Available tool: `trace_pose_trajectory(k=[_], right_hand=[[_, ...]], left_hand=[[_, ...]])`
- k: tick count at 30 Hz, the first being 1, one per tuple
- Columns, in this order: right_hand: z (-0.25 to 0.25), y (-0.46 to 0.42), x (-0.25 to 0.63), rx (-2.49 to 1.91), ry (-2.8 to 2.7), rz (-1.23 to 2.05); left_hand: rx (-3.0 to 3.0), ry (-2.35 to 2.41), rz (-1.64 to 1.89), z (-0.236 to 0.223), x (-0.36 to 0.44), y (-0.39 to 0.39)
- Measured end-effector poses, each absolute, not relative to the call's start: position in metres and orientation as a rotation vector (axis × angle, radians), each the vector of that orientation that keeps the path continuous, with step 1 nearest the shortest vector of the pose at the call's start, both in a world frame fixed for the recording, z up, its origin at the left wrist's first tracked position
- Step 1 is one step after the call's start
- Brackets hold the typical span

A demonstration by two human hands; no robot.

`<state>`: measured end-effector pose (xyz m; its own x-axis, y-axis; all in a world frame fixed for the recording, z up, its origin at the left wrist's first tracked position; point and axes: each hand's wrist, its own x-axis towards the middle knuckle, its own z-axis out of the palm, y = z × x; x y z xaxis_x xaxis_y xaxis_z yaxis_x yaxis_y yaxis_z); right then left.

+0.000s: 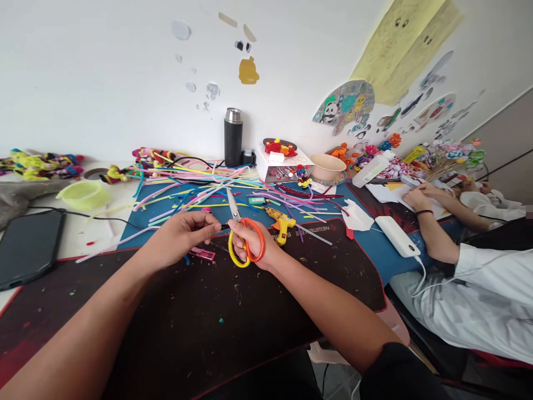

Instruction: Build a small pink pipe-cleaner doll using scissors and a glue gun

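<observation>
My right hand [255,244] grips a pair of scissors [241,233] with orange and yellow handles, its fingers through the loops and the blades pointing up and away. My left hand [183,236] is closed in a pinch on a short dark piece [225,226] held against the base of the blades. Both hands hover over a dark desk mat [187,322]. A pink clip-like item [202,254] lies just below my left hand.
Several colourful pipe cleaners [200,186] are strewn over a blue mat, with a yellow glue gun [282,223] beside my right hand. A black tablet [27,247] lies at the left. A dark flask [233,137] stands by the wall. Another person's arm [433,233] rests at the right near a white power bank [397,236].
</observation>
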<state>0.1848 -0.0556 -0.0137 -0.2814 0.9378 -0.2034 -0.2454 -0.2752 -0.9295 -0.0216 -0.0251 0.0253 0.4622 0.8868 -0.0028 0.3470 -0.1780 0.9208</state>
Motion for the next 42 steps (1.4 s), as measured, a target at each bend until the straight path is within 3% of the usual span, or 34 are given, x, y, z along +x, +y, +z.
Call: trace_pose_trajectory(k=[19,42], right_hand=[[-0.012,-0.056,0.180,-1.012,-1.038,1.669],[-0.009,-0.056,0.182,-1.032,-1.200,1.503]], left_hand=[[1.790,1.113,0.778,0.017,-0.025,-0.024],[1.851,1.062,0.594,0.015,-0.033,-0.018]])
